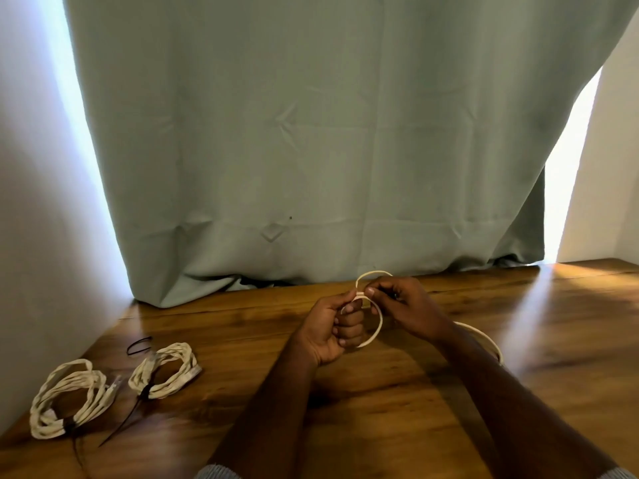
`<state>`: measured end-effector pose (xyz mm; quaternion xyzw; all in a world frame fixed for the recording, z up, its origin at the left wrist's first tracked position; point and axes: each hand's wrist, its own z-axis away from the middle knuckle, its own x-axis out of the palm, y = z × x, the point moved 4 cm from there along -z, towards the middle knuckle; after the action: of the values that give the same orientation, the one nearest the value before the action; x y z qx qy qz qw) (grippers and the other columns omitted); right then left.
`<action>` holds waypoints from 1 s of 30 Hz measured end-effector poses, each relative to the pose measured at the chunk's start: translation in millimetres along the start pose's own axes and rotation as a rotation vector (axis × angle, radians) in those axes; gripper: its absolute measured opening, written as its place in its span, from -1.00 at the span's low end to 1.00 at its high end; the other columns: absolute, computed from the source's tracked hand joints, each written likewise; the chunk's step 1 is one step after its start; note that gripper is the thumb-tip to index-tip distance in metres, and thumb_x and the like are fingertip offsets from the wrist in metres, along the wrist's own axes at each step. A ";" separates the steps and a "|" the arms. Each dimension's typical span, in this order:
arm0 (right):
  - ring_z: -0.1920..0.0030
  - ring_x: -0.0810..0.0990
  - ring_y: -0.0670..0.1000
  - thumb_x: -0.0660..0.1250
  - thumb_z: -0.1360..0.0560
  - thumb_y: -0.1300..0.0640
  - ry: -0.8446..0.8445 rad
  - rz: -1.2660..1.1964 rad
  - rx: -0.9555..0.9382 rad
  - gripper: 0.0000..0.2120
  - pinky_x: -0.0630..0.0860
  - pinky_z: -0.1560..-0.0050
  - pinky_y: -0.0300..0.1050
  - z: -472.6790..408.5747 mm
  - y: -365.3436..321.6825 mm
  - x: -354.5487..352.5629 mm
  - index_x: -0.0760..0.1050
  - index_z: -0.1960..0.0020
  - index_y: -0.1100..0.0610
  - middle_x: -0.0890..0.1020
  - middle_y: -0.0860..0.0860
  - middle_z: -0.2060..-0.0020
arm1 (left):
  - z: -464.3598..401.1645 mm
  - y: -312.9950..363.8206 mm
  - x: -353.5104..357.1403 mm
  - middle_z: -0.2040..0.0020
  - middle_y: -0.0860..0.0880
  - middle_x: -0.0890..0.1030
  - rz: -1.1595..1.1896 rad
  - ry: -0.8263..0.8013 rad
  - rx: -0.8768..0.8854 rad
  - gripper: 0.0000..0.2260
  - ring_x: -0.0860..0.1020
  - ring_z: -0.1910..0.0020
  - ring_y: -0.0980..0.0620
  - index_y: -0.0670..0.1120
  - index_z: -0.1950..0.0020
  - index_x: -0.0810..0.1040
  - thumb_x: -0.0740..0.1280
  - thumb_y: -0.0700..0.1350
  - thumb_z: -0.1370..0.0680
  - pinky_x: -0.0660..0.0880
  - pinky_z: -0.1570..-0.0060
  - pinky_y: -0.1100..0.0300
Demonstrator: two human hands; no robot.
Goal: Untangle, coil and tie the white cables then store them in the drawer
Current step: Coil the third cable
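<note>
left hand (340, 328): fist curled round the first loops of the cable (375, 326), held just above the table (397, 392)
right hand (403, 300): thumb and fingers pinching the cable at the top of the loops, just beside the left thumb
cable: a small loop stands above the hands, a bigger one hangs below; the slack runs under the right forearm, lying on the table to the right
done coils: coil A (67, 397) and coil B (164, 369) on the table far left, each cinched with a black tie
spare tie (139, 345): loose, just behind coil B, well apart from both hands
drawer: not in view
risk 1: only a few loops, stiff-looking cable; if either grip eases, I'd expect them to spring open
risk 2: slack passes under the forearm, so it could snag or kink as it feeds in
risk 3: reaching for the tie frees one hand, leaving the coil held one-handed and likely to sag
</note>
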<state>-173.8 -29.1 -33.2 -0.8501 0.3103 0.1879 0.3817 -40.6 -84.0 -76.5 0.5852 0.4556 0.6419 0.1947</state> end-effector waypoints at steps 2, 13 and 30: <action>0.32 0.55 -0.16 0.32 -0.64 0.11 0.010 0.068 -0.005 -0.77 0.46 0.28 -0.17 1.6 4.0 -2.3 0.65 0.14 0.14 0.62 -0.03 0.34 | 0.0 2.7 -0.6 0.59 0.09 0.25 0.044 0.000 0.033 -0.59 0.04 0.61 0.14 -0.16 0.20 0.54 0.08 0.06 -0.64 0.10 0.58 0.33; 0.24 0.62 -0.07 0.16 -0.66 -0.16 -0.002 0.514 0.212 -0.71 0.59 0.22 0.00 9.8 35.3 -3.3 0.60 -0.03 -0.05 0.69 -0.05 0.21 | 5.3 16.8 -10.9 0.41 0.03 0.19 0.210 0.076 0.266 -0.53 0.14 0.48 0.13 -0.38 -0.32 0.49 0.04 -0.09 -0.63 0.19 0.44 0.22; 0.19 0.57 -0.05 0.28 -0.60 -0.18 -0.379 0.584 0.179 -0.72 0.56 0.17 -0.06 9.9 8.6 19.5 0.56 -0.06 0.02 0.58 -0.09 0.22 | 18.3 66.2 -11.2 -0.25 -0.11 0.63 0.374 0.277 0.705 -0.71 0.62 -0.20 -0.08 -0.19 -0.33 0.47 0.14 -0.20 -0.64 0.50 -0.15 -0.25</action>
<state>-166.0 -33.4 -55.0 -0.6387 0.4793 0.4153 0.4358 -2.1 -119.9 -30.9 0.5969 0.5551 0.5435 -0.2004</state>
